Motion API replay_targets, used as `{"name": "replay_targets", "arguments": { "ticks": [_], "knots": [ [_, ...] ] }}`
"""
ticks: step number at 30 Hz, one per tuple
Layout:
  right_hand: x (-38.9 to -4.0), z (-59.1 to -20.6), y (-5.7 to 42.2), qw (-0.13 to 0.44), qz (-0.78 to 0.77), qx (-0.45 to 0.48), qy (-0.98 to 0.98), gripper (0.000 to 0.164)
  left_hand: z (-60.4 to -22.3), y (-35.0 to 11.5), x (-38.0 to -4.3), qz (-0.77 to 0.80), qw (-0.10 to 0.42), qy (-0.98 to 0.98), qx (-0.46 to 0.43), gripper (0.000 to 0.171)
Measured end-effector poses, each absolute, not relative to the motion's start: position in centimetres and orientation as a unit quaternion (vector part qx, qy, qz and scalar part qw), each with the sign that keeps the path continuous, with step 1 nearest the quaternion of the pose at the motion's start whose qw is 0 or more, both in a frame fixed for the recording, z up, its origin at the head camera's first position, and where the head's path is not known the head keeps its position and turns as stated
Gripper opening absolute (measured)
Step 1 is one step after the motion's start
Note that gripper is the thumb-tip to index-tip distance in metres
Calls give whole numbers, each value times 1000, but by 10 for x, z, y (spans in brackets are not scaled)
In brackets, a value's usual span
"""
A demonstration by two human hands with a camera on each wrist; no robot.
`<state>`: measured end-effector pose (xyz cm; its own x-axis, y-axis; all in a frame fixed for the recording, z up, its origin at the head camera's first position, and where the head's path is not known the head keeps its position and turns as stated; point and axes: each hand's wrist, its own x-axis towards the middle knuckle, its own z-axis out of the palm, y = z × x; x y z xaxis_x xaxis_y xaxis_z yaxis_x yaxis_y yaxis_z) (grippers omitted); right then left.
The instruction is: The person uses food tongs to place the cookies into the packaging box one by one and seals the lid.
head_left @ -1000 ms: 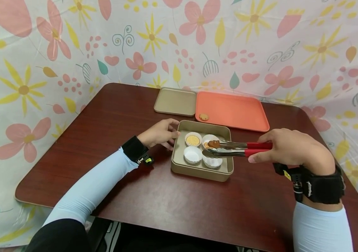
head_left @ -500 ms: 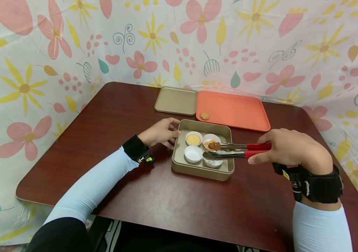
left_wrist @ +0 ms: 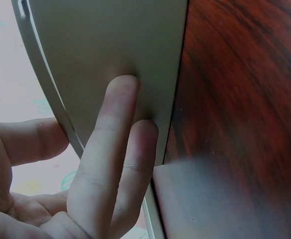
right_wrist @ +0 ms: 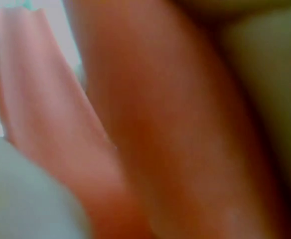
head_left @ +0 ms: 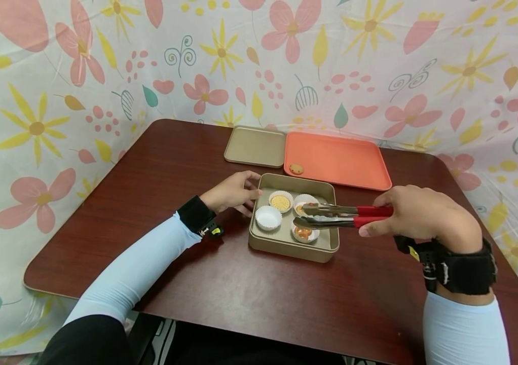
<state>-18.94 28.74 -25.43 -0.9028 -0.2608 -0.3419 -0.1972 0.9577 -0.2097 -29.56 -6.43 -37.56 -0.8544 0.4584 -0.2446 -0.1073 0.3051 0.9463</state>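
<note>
Holding tongs [head_left: 338, 221] by their red handles [head_left: 370, 220], the right hand [head_left: 425, 210] is clamped on them at the right of a beige box [head_left: 291, 249]; the two steel ends stand apart above the box's right side, and whether they touch anything there cannot be told. Left hand [head_left: 231, 191]: at the box's left side, thumb at the rim, two extended fingers [left_wrist: 103, 144] resting against the outer wall in the left wrist view. The two hands are well apart, on opposite sides of the box. Contents of the box: four white paper cups, two behind and two in front. Back left cup [head_left: 282, 193]: one round yellow piece [head_left: 280, 203]. Back right cup [head_left: 306, 199]: an orange-toned piece, partly hidden by the tongs. Front left cup [head_left: 268, 218]: white inside, set close to the left wall. Front right cup [head_left: 316, 236]: an orange-brown piece [head_left: 303, 232], under the nearer steel end. Behind the box: one shallow beige tray [head_left: 254, 147] and, just beside it on the right, one larger coral tray [head_left: 338, 159] with a round brown cookie [head_left: 296, 169] at its near left corner. Support: dark red-brown tabletop [head_left: 186, 167]. Backdrop: white cloth [head_left: 250, 30] printed with flowers and leaves. The right wrist view is blurred, filled mostly by the handles.
</note>
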Motion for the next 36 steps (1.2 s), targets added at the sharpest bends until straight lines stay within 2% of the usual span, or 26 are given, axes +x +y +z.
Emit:
{"name": "replay_targets", "arguments": {
  "ticks": [4, 9, 11, 15, 19, 28, 33, 36],
  "knots": [
    [-188, -252, 288, 167, -79, -125, 975, 76, -376, -65, -296, 581, 244, 768, 113, 55],
    [-188, -250, 289, 124, -63, -137, 981, 93, -376, -65, -297, 581, 246, 768, 112, 56],
    [-188, -250, 288, 101, -64, -136, 983, 91, -377, -65, -297, 580, 247, 768, 113, 56],
    [-189, -251, 287, 52, -83, -133, 986, 68, -378, -65, -297, 580, 248, 768, 114, 56],
    [-192, -253, 282, 0, -101, -132, 986, 57, -379, -65, -297, 579, 249, 768, 112, 56],
    [-206, -256, 271, -46, -136, -91, 986, 67, -378, -66, -298, 580, 247, 768, 113, 55],
    [-223, -261, 266, -72, -125, -66, 987, 76, -377, -65, -297, 581, 246, 767, 113, 55],
    [-236, -268, 266, -84, -120, -56, 988, 75, -376, -63, -297, 581, 248, 767, 113, 55]
  ]
}}
